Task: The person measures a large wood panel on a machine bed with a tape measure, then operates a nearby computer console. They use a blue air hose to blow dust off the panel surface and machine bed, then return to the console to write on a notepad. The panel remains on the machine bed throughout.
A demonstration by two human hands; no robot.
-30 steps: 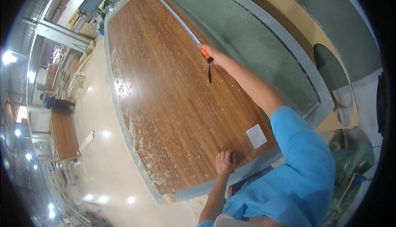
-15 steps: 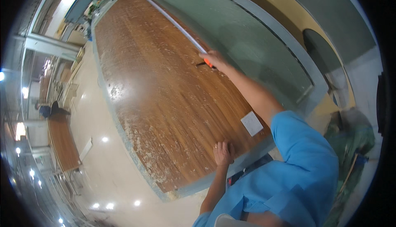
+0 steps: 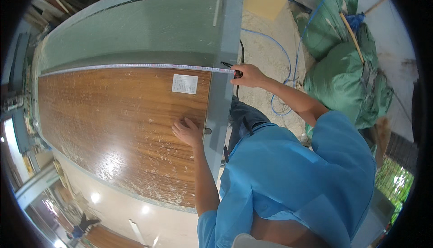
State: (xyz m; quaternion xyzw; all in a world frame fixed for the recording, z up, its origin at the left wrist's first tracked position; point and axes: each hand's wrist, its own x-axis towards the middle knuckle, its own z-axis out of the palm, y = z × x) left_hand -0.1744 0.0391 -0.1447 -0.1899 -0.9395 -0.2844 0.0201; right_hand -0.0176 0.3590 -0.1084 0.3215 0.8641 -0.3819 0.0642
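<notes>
A wood-grain panel [image 3: 122,112], strewn with shavings, lies flat on a grey-green table [image 3: 135,34]. Along the panel's far edge stretches the white blade of a tape measure [image 3: 238,73]. My right hand [image 3: 249,75] grips the tape's dark and orange case just past the table's right edge, and a black strap hangs from it. On the panel near its right end rests my left hand [image 3: 187,131], fingers spread and holding nothing. A white printed sheet [image 3: 185,84] lies flat between the left hand and the blade.
Green stuffed sacks [image 3: 336,88] with a wooden stick stand at the right. A blue hose [image 3: 288,63] loops over the dusty floor. At the lower left, a person [image 3: 83,226] is beside another wood-grain panel [image 3: 110,238].
My right hand has drawn the tape case along the panel's edge, past its near end, so more blade is out. The view has turned right; my left hand stays on the panel.
</notes>
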